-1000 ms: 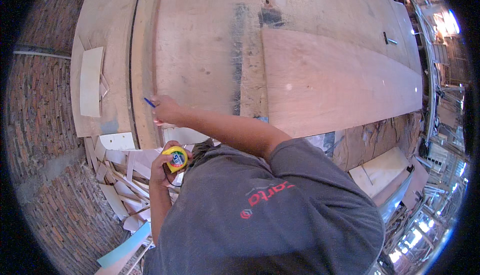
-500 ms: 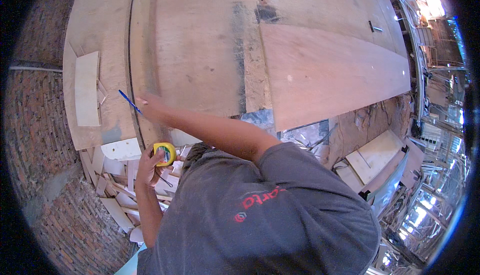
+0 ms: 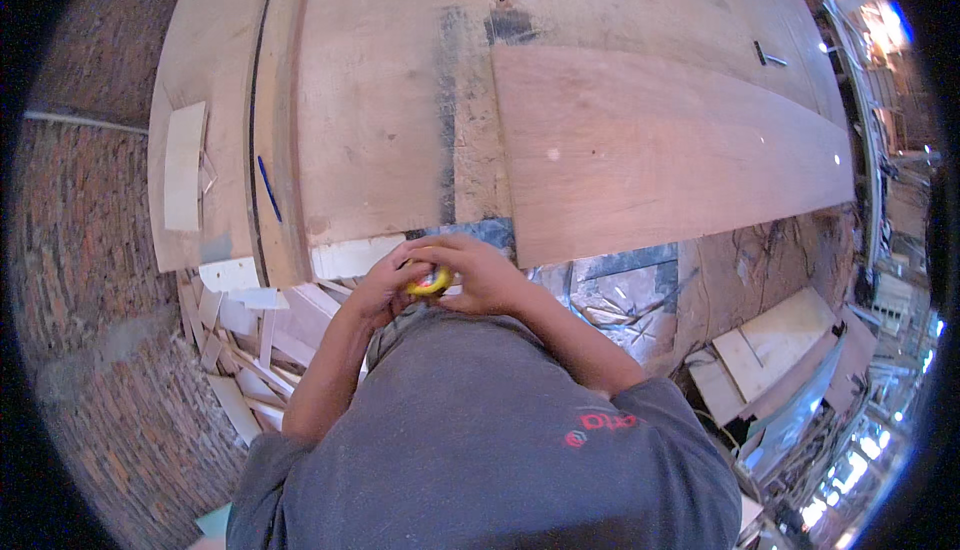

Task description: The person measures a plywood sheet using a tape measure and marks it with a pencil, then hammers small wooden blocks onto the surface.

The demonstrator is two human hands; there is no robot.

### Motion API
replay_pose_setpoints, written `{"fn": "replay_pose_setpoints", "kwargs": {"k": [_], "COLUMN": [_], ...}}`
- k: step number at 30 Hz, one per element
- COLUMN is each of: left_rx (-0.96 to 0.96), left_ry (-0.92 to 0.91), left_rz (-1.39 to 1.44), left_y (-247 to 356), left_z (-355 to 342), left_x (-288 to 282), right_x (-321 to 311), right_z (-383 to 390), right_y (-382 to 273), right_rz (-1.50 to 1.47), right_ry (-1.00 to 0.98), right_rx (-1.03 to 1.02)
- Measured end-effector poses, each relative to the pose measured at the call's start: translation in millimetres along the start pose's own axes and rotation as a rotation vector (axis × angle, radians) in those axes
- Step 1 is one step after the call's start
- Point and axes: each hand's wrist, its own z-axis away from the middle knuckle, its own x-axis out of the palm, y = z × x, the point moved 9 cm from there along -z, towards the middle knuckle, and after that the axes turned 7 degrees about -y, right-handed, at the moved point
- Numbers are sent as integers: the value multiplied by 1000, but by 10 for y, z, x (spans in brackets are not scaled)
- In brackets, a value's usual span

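Both hands meet just in front of the grey shirt [image 3: 470, 410] and grasp one thing, a yellow tape measure [image 3: 430, 284]: the left hand [image 3: 378, 288] wraps its left side, and the right hand [image 3: 482, 272] curls over it from the right, fingers crossing its top. How firmly each one grips cannot be told, as the fingers cover most of the case. No blade shows stretched out, so no measuring appears to be under way over the wood. Beyond the hands and to their left, a blue pen [image 3: 269, 190] lies set down on a long wooden strip [image 3: 285, 80], out of either grasp; whether that strip bears a finished mark is too fine to see. Farther left of the pen is a pale board piece [image 3: 184, 168]. Ahead and to the right of the hands, a large reddish plywood sheet [image 3: 660, 150] lies in one piece as far as it shows, with a T-shaped tool [image 3: 768, 55] past its far edge. Wood scraps [image 3: 235, 405] lie heaped below and left of the hands, near a brick wall [image 3: 90, 350].
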Motion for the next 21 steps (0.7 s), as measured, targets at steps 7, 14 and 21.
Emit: {"fn": "replay_pose_setpoints", "kwargs": {"k": [7, 14, 21], "left_rx": [23, 118, -91], "left_ry": [236, 300, 14], "left_rz": [-512, -789, -307], "left_y": [-434, -321, -888], "left_z": [-781, -1072, -1633], "left_x": [886, 1571, 1794], "right_x": [-787, -1359, -1472], "right_z": [1647, 2680, 2421], "right_y": [879, 1356, 1218], "right_rz": [-315, -651, -374], "right_ry": [141, 364, 336], "right_rx": [430, 611, 519]}}
